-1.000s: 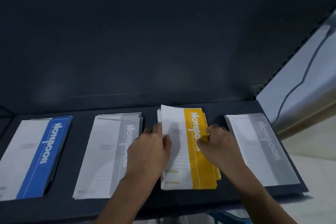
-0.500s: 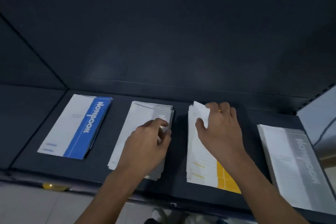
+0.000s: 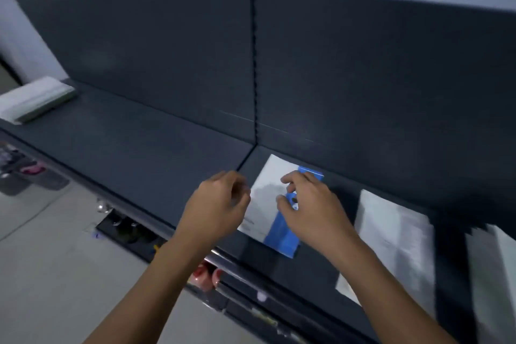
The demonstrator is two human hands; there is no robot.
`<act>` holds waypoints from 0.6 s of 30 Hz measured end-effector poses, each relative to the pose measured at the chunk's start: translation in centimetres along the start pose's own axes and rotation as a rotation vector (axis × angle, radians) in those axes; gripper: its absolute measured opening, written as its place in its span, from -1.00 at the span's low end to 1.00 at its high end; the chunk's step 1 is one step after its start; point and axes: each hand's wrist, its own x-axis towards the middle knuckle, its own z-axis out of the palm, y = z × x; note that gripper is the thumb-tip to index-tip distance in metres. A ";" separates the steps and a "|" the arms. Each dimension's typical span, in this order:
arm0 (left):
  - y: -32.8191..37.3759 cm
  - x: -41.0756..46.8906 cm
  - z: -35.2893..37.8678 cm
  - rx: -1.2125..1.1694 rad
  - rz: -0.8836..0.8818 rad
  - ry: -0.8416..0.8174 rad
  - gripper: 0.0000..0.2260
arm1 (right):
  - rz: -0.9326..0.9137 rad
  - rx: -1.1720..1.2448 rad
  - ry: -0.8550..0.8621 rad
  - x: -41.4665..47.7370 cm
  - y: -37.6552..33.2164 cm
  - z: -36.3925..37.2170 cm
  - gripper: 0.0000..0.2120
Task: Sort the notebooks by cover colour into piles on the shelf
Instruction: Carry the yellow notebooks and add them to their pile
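Note:
A notebook pile with a blue-striped cover (image 3: 281, 234) lies on the dark shelf (image 3: 167, 148), just right of the seam between two shelf sections. My right hand (image 3: 310, 209) hovers over its blue stripe with fingers spread and nothing in them. My left hand (image 3: 220, 204) is beside the pile's left edge, fingers loosely curled and empty. To the right lies a grey-striped pile (image 3: 391, 240). Another pile (image 3: 497, 274) at the far right is too blurred to tell its colour.
A thick stack of pale notebooks (image 3: 33, 99) sits at the shelf's far left end. The dark back panel rises behind the shelf. Below the shelf's front edge, a lower level holds pink items (image 3: 206, 276) and dark objects, with light floor to the left.
The view has swung left. Both hands left the yellow and grey piles and now hover at the blue pile. The yellow pile is no longer recognisable, and the far-left stack has appeared.

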 end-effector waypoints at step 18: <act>-26.5 4.6 -17.2 0.073 -0.223 0.173 -0.81 | -0.245 0.077 -0.177 16.3 -27.1 15.6 -0.67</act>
